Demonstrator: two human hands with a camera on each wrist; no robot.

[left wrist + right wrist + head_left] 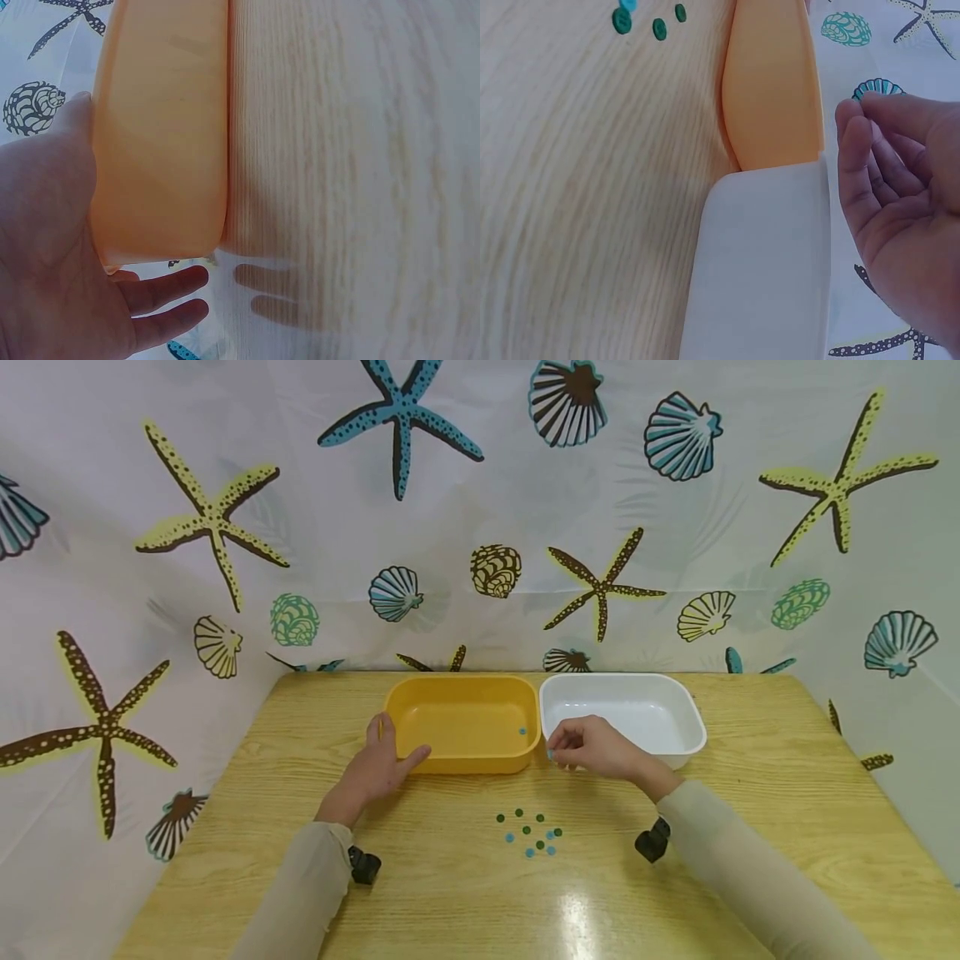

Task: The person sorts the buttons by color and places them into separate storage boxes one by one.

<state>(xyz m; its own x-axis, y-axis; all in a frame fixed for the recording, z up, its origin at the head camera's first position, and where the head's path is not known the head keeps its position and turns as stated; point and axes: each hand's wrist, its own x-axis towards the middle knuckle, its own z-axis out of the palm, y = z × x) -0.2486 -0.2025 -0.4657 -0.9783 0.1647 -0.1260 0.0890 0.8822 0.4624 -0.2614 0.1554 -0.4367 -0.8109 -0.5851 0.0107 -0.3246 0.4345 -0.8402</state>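
Observation:
My left hand (381, 764) rests on the near left corner of a yellow tub (459, 766). In the left wrist view its thumb lies at the tub's rim and the other fingers reach out straight past the end wall. My right hand (592, 746) is over the near left corner of a white tub (626, 681), pinching a small blue button (550, 754) between thumb and fingertips. The fingertips mostly cover this button in the right wrist view. One more blue button (522, 731) lies inside the yellow tub, near its right wall.
Several loose green buttons (527, 830) and blue buttons (529, 852) lie on the wooden table (450, 893) in front of the tubs. The tubs stand side by side at the back edge, before a cloth (465, 518) printed with starfish and shells.

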